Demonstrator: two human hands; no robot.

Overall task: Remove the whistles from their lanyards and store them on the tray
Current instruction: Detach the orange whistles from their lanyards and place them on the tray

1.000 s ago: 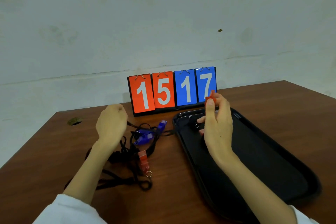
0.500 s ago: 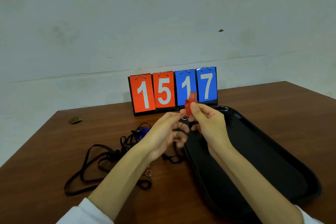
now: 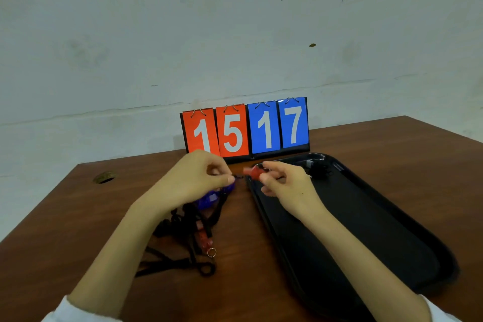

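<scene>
My right hand (image 3: 286,182) pinches a red whistle (image 3: 253,172) just above the near-left corner of the black tray (image 3: 379,227). My left hand (image 3: 194,178) pinches the black lanyard clip (image 3: 238,177) right next to that whistle. Under my left hand lie blue whistles (image 3: 209,197) on a tangle of black lanyards (image 3: 180,248). Another red whistle (image 3: 204,239) with a metal ring lies on the tangle. A dark whistle (image 3: 317,168) rests at the tray's far end.
A flip scoreboard (image 3: 245,128) reading 15 and 17 stands at the table's back edge behind my hands. A round hole (image 3: 103,178) marks the brown table (image 3: 65,217) at the far left. The wall rises just behind.
Both hands dropped lower and drew slightly apart; the red whistle turned from upright to lying sideways between them. Earlier my left hand came over from the lanyard pile.
</scene>
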